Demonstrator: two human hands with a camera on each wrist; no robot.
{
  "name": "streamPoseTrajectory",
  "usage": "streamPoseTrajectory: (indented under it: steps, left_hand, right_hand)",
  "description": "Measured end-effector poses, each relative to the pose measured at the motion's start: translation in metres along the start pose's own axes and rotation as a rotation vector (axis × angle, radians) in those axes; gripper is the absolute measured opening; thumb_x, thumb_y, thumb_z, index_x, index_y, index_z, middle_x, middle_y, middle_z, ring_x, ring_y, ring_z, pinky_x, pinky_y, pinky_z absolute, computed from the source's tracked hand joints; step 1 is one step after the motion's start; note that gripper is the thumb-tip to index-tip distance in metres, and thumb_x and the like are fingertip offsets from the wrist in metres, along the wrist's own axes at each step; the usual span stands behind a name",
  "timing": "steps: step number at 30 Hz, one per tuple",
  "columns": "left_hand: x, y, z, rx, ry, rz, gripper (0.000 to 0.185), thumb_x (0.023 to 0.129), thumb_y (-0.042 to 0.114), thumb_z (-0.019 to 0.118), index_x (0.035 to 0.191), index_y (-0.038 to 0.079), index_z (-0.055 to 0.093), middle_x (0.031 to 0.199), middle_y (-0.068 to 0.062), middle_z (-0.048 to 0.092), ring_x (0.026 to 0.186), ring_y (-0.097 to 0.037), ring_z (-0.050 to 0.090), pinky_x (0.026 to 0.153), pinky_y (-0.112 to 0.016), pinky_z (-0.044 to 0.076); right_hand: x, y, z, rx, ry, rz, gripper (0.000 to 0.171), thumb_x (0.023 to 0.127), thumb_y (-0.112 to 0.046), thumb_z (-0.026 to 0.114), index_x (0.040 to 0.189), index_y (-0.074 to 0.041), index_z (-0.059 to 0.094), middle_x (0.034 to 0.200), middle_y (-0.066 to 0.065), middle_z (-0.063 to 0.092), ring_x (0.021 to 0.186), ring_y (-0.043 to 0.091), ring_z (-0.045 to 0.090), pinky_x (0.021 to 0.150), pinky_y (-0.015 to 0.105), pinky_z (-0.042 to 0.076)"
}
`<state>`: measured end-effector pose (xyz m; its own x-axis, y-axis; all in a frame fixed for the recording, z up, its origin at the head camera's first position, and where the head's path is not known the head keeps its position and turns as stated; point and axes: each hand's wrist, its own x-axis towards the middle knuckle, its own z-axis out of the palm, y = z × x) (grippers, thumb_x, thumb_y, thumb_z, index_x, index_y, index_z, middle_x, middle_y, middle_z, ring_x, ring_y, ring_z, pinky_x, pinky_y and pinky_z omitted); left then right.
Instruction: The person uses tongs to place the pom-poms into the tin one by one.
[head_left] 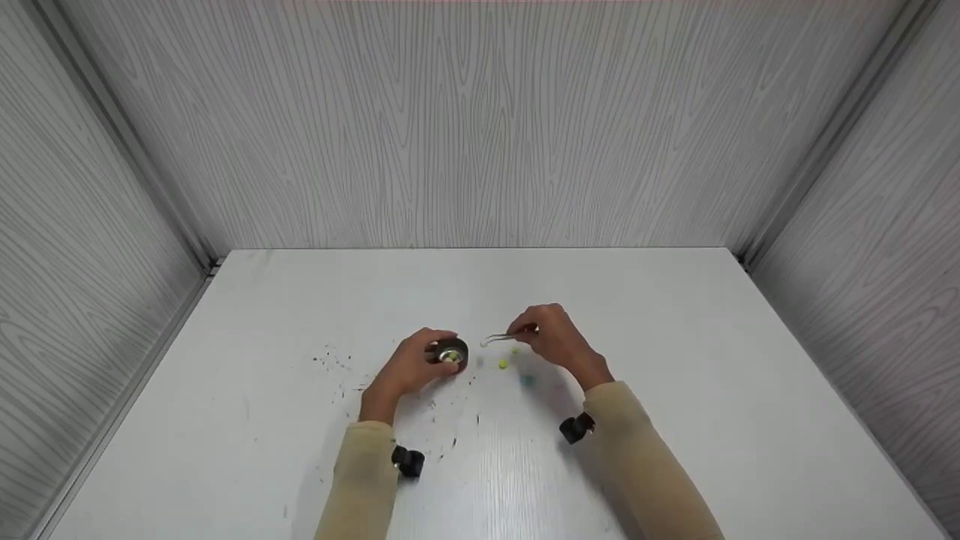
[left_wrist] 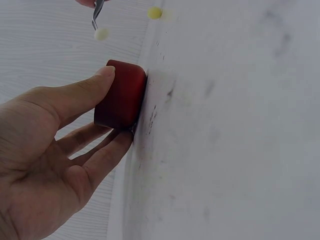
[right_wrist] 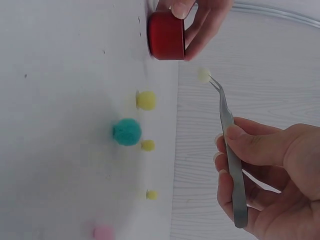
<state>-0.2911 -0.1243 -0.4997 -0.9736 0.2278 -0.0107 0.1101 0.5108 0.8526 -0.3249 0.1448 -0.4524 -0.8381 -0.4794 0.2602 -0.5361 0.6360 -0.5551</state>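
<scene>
Tweezers, steel and slender, are pinched between thumb and fingers of the right hand, whose remaining fingers curl beneath the shaft. The tips clamp a small pale pom-pom, raised off the desk and poised just beside the rim of a small red cup. The left hand grips this cup, thumb on one side of the wall and fingers curled round the other, and the cup's base sits on the desk. In the head view the cup's inside looks metallic and holds something pale, probably one or more pom-poms, though the view is too small to count them.

Loose pom-poms lie on the desk near the right hand: a yellow pom-pom nearest the cup, a larger teal pom-pom just beyond it, and two smaller yellow pom-poms farther along. A pink pom-pom lies at the edge of the right wrist view, well apart from the cup. Dark specks are scattered over the desk to the left of the left hand. Both forearms wear beige sleeves, each with a black wrist camera. Grey wood-grain panels enclose the desk on three sides.
</scene>
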Motion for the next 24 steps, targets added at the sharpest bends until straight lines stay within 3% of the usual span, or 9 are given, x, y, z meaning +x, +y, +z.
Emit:
streamPoseTrajectory:
  steps: [13,24]
  left_hand:
    - [0.000,0.000,0.001,0.002,0.011,0.014,0.052,0.093,0.013,0.078,0.142,0.013,0.061,0.137,-0.013,0.061,0.136,-0.040,0.057,0.115,-0.055,0.046]
    - [0.000,-0.001,0.000,0.013,0.007,0.023,0.052,0.093,0.012,0.077,0.142,0.012,0.061,0.137,-0.014,0.061,0.135,-0.041,0.057,0.115,-0.054,0.046]
  right_hand:
    - [0.013,-0.011,0.015,-0.003,-0.016,-0.053,0.013,0.092,0.003,0.072,0.097,-0.003,0.082,0.096,0.013,0.079,0.091,0.027,0.074,0.082,0.043,0.063]
    - [0.023,-0.016,0.029,0.013,-0.038,-0.027,0.015,0.093,0.004,0.071,0.098,-0.004,0.083,0.097,0.013,0.078,0.093,0.026,0.073,0.084,0.042,0.063]
